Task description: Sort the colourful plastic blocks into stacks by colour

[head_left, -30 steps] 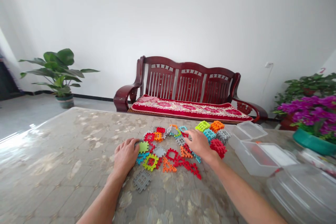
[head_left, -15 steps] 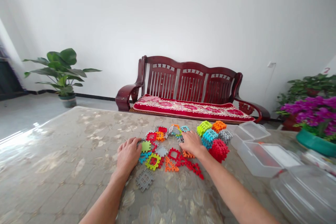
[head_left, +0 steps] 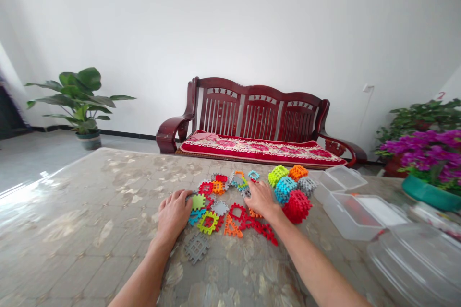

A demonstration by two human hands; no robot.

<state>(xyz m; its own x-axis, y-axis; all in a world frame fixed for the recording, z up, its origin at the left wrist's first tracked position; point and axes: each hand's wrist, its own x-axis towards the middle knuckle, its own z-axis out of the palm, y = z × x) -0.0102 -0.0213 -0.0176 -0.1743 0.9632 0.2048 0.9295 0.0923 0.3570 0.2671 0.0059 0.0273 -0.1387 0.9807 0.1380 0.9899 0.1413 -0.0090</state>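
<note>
My left hand point(head_left: 175, 208) rests at the left edge of a spread of toothed plastic building pieces. Its fingers are loosely bent beside a light green square point(head_left: 198, 202) and a dark grey edge; the thumb is hardly visible. Across the spread, my right hand point(head_left: 262, 197) reaches in with fingers extended, close to a small red piece point(head_left: 253, 181) and a grey piece point(head_left: 246, 193). A light blue frame point(head_left: 253, 175) lies just beyond its fingertips. Nearer me are a lime frame point(head_left: 208, 222), an orange triangle point(head_left: 232, 227), a red frame point(head_left: 237, 211) and a grey square point(head_left: 197, 248).
Several assembled cubes, including a red one point(head_left: 297, 206) and a blue one point(head_left: 285, 189), sit right of my right hand. Beyond them stand an open clear plastic box point(head_left: 351, 223) and a transparent lid point(head_left: 414, 259). A flower pot point(head_left: 428, 193) is at the far right.
The view has shifted slightly left across the scene. A bit of red now shows by my right fingertips, which have moved a little among the pieces. My left hand stays in place.
</note>
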